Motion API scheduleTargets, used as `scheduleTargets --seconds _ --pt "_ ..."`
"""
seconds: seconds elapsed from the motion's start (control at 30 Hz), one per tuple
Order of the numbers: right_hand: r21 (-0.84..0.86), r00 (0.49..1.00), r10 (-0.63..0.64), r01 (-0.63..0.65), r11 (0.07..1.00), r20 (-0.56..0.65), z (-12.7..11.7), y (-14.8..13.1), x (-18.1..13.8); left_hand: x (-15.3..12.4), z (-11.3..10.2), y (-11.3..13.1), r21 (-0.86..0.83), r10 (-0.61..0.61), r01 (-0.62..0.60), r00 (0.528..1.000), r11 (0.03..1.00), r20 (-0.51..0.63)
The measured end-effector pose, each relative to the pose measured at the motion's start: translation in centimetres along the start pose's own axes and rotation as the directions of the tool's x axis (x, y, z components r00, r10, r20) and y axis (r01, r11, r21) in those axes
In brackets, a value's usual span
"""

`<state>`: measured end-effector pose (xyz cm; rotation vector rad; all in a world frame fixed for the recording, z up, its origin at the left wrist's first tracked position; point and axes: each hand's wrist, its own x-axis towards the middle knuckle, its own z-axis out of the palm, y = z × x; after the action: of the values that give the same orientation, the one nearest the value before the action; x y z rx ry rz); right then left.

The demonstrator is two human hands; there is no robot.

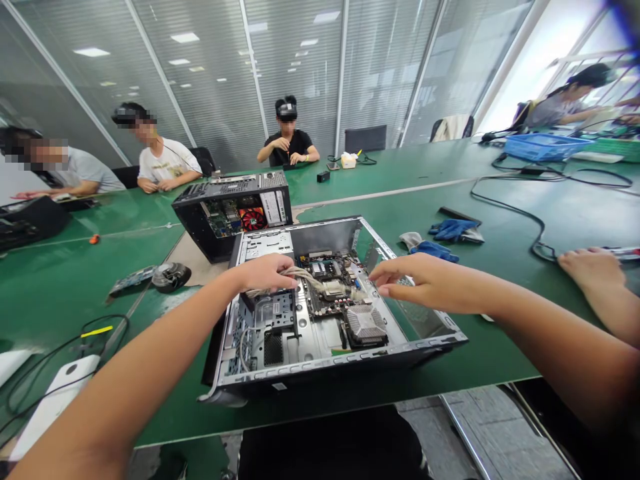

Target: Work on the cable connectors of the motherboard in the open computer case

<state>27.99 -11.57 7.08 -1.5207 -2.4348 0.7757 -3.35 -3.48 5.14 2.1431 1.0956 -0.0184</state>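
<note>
An open computer case (373, 360) lies on its side in front of me, its inside facing up. My left hand (267, 273) is closed around a braided, light-coloured cable bundle (307, 275) over the drive-bay side. The bundle runs right across the motherboard (320, 307), and its far end lies close to my right fingertips. My right hand (420, 277) hovers over the case's right part with fingers stretched and apart, nothing visibly held. Below it, a square finned heatsink (367, 321) sits on the board.
Behind stands a second case (230, 207) with a red fan. Blue gloves (433, 250) lie to the right, a co-worker's hand (590, 270) farther right. At left are a round dark part (171, 277) and a white power strip (63, 393). Black cables (520, 200) and a blue basket (545, 147) lie at right.
</note>
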Motion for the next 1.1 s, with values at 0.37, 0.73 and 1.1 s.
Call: scheduleTargets --seconds 0.37,0.73,1.1 --pt "-0.193 0.935 -0.049 -0.021 0.981 -0.351 -0.1 -2.7 3.8 0.6 -0.4 2.8 0.146 -0.043 0.087 0.959 0.985 -0.28" --pt "0.707 0.988 0.136 -0.149 0.692 0.075 -0.1 -2.1 8.6 2.7 -0.5 2.4 0.285 0.058 0.044 0.939 0.957 -0.34" --pt "0.877 0.986 0.099 -0.163 0.452 0.133 1.7 0.3 12.5 6.1 1.5 0.9 0.59 0.166 0.151 0.879 0.793 -0.448"
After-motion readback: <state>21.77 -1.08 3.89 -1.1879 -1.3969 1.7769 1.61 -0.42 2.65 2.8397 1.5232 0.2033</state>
